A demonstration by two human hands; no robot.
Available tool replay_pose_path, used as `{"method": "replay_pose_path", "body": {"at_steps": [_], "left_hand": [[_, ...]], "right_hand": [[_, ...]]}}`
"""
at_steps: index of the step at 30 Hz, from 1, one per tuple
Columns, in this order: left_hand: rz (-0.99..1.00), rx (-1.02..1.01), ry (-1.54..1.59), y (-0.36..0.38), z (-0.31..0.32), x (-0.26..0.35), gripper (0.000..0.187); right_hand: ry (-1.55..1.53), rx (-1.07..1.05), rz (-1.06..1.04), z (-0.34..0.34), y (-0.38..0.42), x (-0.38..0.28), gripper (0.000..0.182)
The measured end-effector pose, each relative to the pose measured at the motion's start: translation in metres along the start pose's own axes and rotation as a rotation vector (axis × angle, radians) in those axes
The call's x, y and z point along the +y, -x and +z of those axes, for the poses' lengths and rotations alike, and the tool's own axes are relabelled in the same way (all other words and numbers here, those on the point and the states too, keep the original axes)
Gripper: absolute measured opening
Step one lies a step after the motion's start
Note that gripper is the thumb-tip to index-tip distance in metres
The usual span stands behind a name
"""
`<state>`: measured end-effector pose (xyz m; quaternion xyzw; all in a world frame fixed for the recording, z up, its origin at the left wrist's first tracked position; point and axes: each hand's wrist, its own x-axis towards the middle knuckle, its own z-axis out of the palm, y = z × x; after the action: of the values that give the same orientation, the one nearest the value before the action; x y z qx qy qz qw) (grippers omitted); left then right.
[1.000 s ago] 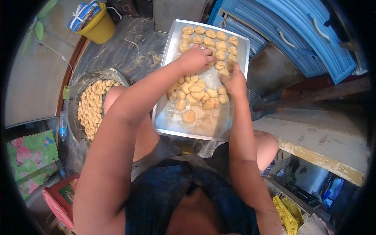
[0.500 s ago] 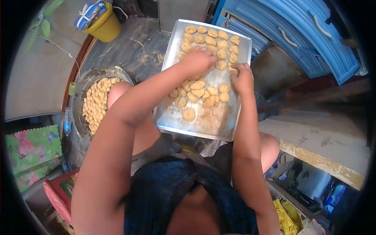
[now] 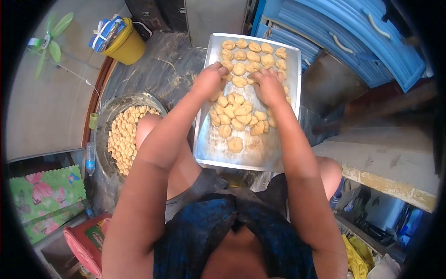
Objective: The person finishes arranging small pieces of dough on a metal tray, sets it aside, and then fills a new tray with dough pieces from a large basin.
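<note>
The left hand [image 3: 207, 83] lies palm down over the left edge of a metal tray [image 3: 217, 156], its fingers [image 3: 222, 69] partly bent and close together, the tips against dough pieces [image 3: 239, 69] in the leftmost row; whether they grip one cannot be told, as the palm side is hidden. The right hand [image 3: 269, 87] stands further in, between the tray's middle and its right edge, its fingers [image 3: 263, 76] bent down and slightly apart, the tips at pieces in the rows; a grip there cannot be made out either. The dough pieces sit in rough rows toward the tray's far edge, a loose heap [image 3: 237, 110] lies across its middle, and one flattened lump [image 3: 235, 144] rests apart, nearer the near edge. Beyond the left edge, a round basin [image 3: 109, 115] holds many smaller pieces [image 3: 124, 137]. Little lettering shows: the green label [image 3: 96, 236] on a red tub [image 3: 76, 249] carries print too small to read, a clear bottle [image 3: 90, 151] wears an illegible blue label [image 3: 91, 164], and a small badge [image 3: 181, 10] marks a dark case [image 3: 168, 21] past the far edge, likewise unreadable.
</note>
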<state>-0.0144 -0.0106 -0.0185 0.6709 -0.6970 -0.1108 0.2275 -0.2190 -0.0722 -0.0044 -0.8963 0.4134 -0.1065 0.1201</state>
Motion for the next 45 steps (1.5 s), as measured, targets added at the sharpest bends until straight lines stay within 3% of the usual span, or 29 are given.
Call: {"method": "replay_pose_path", "body": {"at_steps": [2, 4, 8, 17, 19, 22, 23, 25, 26, 27, 31, 33, 37, 39, 42, 45], "left_hand": [[-0.005, 0.018, 0.032, -0.003, -0.001, 0.000, 0.027], [-0.006, 0.020, 0.030, -0.004, -0.002, 0.002, 0.026], [-0.003, 0.031, 0.036, -0.010, 0.001, -0.001, 0.026], [-0.025, -0.048, -0.002, -0.017, -0.020, 0.006, 0.027], [-0.132, 0.021, 0.067, -0.023, -0.021, 0.006, 0.025], [-0.170, 0.069, 0.099, -0.031, -0.021, -0.005, 0.024], [-0.190, 0.078, 0.099, -0.032, -0.022, -0.008, 0.024], [-0.203, 0.059, 0.066, -0.037, -0.021, -0.012, 0.028], [-0.200, 0.024, 0.066, -0.039, -0.023, -0.013, 0.028], [-0.223, 0.034, 0.073, -0.039, -0.024, -0.015, 0.028], [-0.195, -0.048, 0.112, -0.039, -0.022, -0.016, 0.028], [-0.184, -0.046, 0.122, -0.040, -0.024, -0.015, 0.028], [-0.214, -0.078, 0.148, -0.042, -0.037, -0.005, 0.028], [-0.214, -0.146, 0.141, -0.040, -0.034, -0.006, 0.027], [-0.148, -0.105, 0.127, -0.042, -0.018, -0.013, 0.025], [-0.209, -0.090, 0.139, -0.044, -0.017, -0.012, 0.023]], "right_hand": [[0.020, -0.041, 0.021, -0.003, -0.007, -0.001, 0.027], [-0.001, 0.086, -0.011, -0.001, -0.013, -0.003, 0.025], [-0.032, 0.132, -0.062, 0.012, -0.033, -0.011, 0.024], [-0.037, 0.087, 0.091, -0.003, -0.069, -0.011, 0.026], [-0.084, 0.269, 0.073, 0.001, -0.092, 0.001, 0.030], [-0.026, 0.312, -0.066, 0.000, -0.122, 0.003, 0.037], [-0.030, 0.300, -0.084, 0.003, -0.132, 0.003, 0.037], [0.038, 0.077, -0.300, 0.009, -0.149, 0.004, 0.040], [0.114, -0.102, -0.258, 0.005, -0.155, -0.002, 0.040], [0.117, -0.117, -0.280, 0.005, -0.159, -0.004, 0.040], [0.077, -0.071, -0.169, 0.006, -0.159, 0.000, 0.039], [-0.024, 0.156, -0.219, 0.010, -0.151, 0.005, 0.036], [-0.165, 0.086, -0.150, -0.016, -0.131, 0.010, 0.032], [-0.004, -0.135, -0.173, -0.018, -0.119, 0.005, 0.028], [0.033, -0.027, -0.182, -0.003, -0.113, 0.012, 0.026], [0.014, 0.041, -0.135, -0.014, -0.099, 0.017, 0.026]]}}
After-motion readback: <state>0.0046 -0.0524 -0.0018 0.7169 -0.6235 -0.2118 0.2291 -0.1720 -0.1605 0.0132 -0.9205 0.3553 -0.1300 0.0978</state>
